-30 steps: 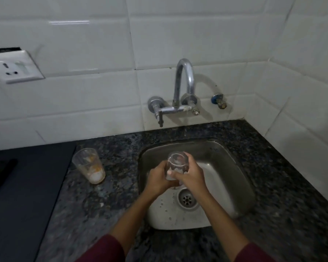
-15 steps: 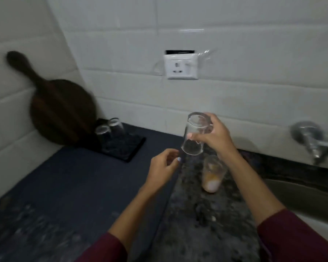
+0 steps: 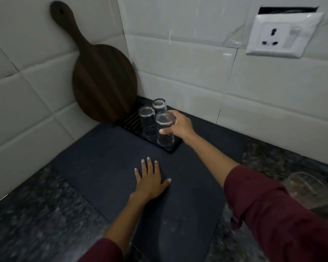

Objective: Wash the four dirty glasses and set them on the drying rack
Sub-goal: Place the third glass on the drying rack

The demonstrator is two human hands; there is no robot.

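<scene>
— What have I got on the head camera?

— My right hand (image 3: 180,127) grips an upturned clear glass (image 3: 165,130), fingers curled round its upper part, thumb on the near side. The glass stands on the near corner of the black drying rack (image 3: 171,149); below my grip its mouth meets the rack.

— And the rest?

— Two more upturned glasses (image 3: 147,120) stand on the rack just behind it. My left hand (image 3: 150,179) lies flat, fingers spread, on the dark mat (image 3: 102,157) in front of the rack. A dirty glass (image 3: 309,191) sits well right of the rack.
</scene>
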